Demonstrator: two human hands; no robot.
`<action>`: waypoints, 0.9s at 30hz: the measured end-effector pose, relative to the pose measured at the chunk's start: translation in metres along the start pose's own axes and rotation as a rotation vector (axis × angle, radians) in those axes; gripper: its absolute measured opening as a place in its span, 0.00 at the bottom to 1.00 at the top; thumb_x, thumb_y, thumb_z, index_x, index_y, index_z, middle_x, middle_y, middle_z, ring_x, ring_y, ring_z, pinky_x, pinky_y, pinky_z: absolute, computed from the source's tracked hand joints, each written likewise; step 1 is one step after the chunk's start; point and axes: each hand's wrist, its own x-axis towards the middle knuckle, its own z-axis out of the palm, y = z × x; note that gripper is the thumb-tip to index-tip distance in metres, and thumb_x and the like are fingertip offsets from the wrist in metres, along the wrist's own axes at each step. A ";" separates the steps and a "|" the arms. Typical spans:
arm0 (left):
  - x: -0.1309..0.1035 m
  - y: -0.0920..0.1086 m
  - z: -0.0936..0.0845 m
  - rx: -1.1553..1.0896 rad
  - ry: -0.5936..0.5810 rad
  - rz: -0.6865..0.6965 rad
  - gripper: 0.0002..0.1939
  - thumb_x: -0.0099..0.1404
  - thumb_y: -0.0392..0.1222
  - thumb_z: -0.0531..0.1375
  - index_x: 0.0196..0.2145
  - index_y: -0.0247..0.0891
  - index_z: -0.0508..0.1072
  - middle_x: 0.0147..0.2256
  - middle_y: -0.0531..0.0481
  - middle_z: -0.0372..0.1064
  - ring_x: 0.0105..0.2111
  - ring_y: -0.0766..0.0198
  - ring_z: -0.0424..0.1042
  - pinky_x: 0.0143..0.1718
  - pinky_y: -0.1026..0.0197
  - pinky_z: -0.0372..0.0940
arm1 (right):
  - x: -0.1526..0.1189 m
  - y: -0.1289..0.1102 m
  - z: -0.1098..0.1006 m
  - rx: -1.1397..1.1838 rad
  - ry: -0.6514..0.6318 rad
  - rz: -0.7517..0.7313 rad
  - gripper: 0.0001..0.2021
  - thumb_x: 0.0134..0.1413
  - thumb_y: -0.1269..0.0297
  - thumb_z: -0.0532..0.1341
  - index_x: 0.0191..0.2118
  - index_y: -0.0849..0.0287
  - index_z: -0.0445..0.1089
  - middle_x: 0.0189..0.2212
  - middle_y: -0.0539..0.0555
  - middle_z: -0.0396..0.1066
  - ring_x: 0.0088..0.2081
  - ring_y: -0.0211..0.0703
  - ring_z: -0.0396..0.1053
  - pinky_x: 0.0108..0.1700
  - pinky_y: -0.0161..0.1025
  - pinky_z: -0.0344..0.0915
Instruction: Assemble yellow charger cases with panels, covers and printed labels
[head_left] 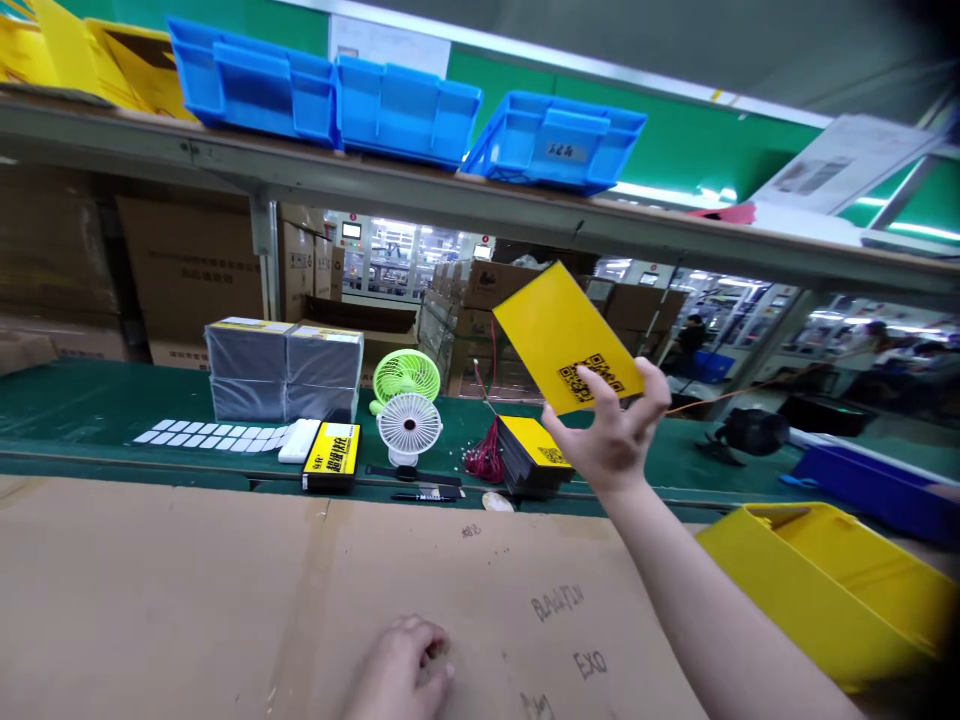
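My right hand (611, 430) is raised above the bench and grips a flat yellow card (559, 335) by its lower edge, between thumb and fingers. The card is tilted and bears black QR codes near my fingertips. Below it, a stack of yellow-topped, dark-edged flat pieces (531, 445) with a similar QR code stands on the green bench. My left hand (409, 665) lies low over the cardboard sheet (187, 590), its fingers loosely curled and the thumb apart. Nothing shows in it.
Behind the cardboard stand a white fan (409, 425), a green fan (405, 378), a yellow-black box (332, 450) and wrapped grey boxes (251, 370). Dark red cords (486, 455) lie beside the stack. A yellow bin (817, 590) is at right; blue bins (409, 110) line the shelf overhead.
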 end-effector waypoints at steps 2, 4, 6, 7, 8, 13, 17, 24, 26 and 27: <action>-0.001 0.000 0.001 -0.052 0.000 0.013 0.10 0.56 0.40 0.57 0.37 0.41 0.74 0.36 0.47 0.68 0.35 0.57 0.66 0.38 0.59 0.58 | 0.011 -0.012 -0.020 0.083 0.036 -0.023 0.33 0.39 0.66 0.67 0.55 0.53 0.58 0.59 0.59 0.39 0.59 0.65 0.45 0.56 0.57 0.53; -0.001 0.000 0.003 -0.145 -0.007 0.017 0.11 0.56 0.40 0.58 0.37 0.40 0.74 0.36 0.46 0.68 0.35 0.57 0.66 0.38 0.58 0.59 | 0.015 -0.029 -0.039 0.190 0.011 -0.030 0.34 0.38 0.66 0.68 0.55 0.52 0.57 0.59 0.58 0.41 0.59 0.63 0.46 0.56 0.56 0.54; 0.000 -0.001 0.004 -0.299 -0.020 -0.019 0.14 0.55 0.41 0.59 0.40 0.37 0.73 0.36 0.44 0.68 0.36 0.56 0.66 0.39 0.57 0.59 | 0.010 -0.049 -0.056 0.326 -0.068 -0.007 0.33 0.39 0.65 0.68 0.54 0.51 0.58 0.58 0.58 0.43 0.59 0.62 0.47 0.57 0.56 0.54; 0.001 0.000 0.003 -0.390 -0.035 -0.042 0.16 0.55 0.41 0.61 0.42 0.35 0.72 0.37 0.43 0.68 0.37 0.55 0.66 0.41 0.57 0.60 | 0.003 -0.060 -0.064 0.407 -0.126 0.013 0.32 0.39 0.65 0.68 0.54 0.51 0.58 0.58 0.58 0.44 0.59 0.61 0.47 0.58 0.56 0.53; 0.002 0.000 0.001 -0.486 -0.055 -0.060 0.19 0.54 0.42 0.62 0.44 0.34 0.71 0.38 0.42 0.68 0.38 0.54 0.66 0.42 0.56 0.60 | -0.005 -0.072 -0.072 0.494 -0.192 0.044 0.32 0.40 0.65 0.67 0.53 0.52 0.58 0.58 0.58 0.45 0.60 0.60 0.47 0.58 0.56 0.52; -0.003 0.001 -0.024 -1.062 -0.166 0.121 0.36 0.47 0.46 0.68 0.54 0.42 0.64 0.52 0.42 0.63 0.53 0.48 0.59 0.53 0.50 0.53 | -0.064 -0.132 -0.110 0.922 -0.628 0.366 0.33 0.40 0.69 0.64 0.56 0.54 0.55 0.60 0.59 0.43 0.61 0.58 0.44 0.60 0.55 0.48; -0.016 0.002 -0.051 -1.476 -0.157 0.138 0.34 0.50 0.47 0.67 0.55 0.47 0.64 0.55 0.46 0.62 0.58 0.48 0.53 0.58 0.49 0.47 | -0.107 -0.167 -0.133 1.157 -0.999 0.745 0.39 0.37 0.72 0.64 0.59 0.54 0.51 0.59 0.58 0.47 0.60 0.53 0.49 0.60 0.48 0.51; -0.027 0.004 -0.050 -1.653 -0.233 -0.037 0.26 0.59 0.45 0.59 0.54 0.34 0.66 0.49 0.40 0.69 0.55 0.46 0.60 0.59 0.48 0.47 | -0.131 -0.179 -0.123 1.045 -1.288 0.779 0.41 0.43 0.54 0.66 0.63 0.56 0.50 0.61 0.58 0.49 0.62 0.53 0.44 0.62 0.49 0.42; -0.030 0.002 -0.037 -1.638 -0.319 -0.082 0.25 0.59 0.44 0.59 0.53 0.34 0.67 0.47 0.40 0.70 0.54 0.45 0.62 0.58 0.47 0.48 | -0.131 -0.184 -0.108 0.943 -1.187 0.833 0.35 0.51 0.55 0.59 0.62 0.63 0.51 0.60 0.61 0.51 0.61 0.52 0.47 0.62 0.48 0.45; -0.031 0.000 -0.032 -1.626 -0.362 -0.106 0.25 0.59 0.44 0.60 0.53 0.34 0.67 0.46 0.40 0.71 0.53 0.45 0.63 0.57 0.46 0.49 | -0.132 -0.188 -0.101 0.918 -1.136 0.853 0.33 0.52 0.56 0.58 0.61 0.65 0.52 0.59 0.62 0.54 0.60 0.51 0.51 0.60 0.47 0.49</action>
